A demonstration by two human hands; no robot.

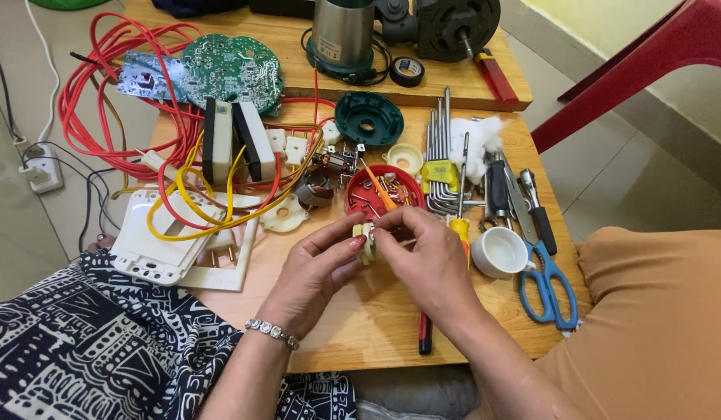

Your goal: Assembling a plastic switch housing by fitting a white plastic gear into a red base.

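Seen from above, two bare hands meet over the middle of a low wooden counter point(360, 327) crowded with tools and electrical parts. The left hand point(317, 268), with a beaded bracelet point(272, 333) at the wrist, pinches a small pale yellow-white plastic part point(366, 237) between thumb and fingertips. The right hand point(426, 260) grips the same part from the other side, fingers curled around it. The part is held just above the counter, directly in front of a round red tray point(360, 204) filled with small screws and bits.

Right of the hands stands a small white cup point(499, 252), and beside it lie blue-handled scissors point(545, 281) and dark pliers point(498, 190). A set of hex keys in a yellow holder point(439, 167) lies behind the tray. A yellow-handled screwdriver point(458, 225) is partly hidden under the right hand.

To the left lie a white switch plate point(154, 241), loops of red and yellow wire point(181, 210), and a round green circuit board point(232, 70). A dark green ring-shaped cap point(369, 119) sits further back.
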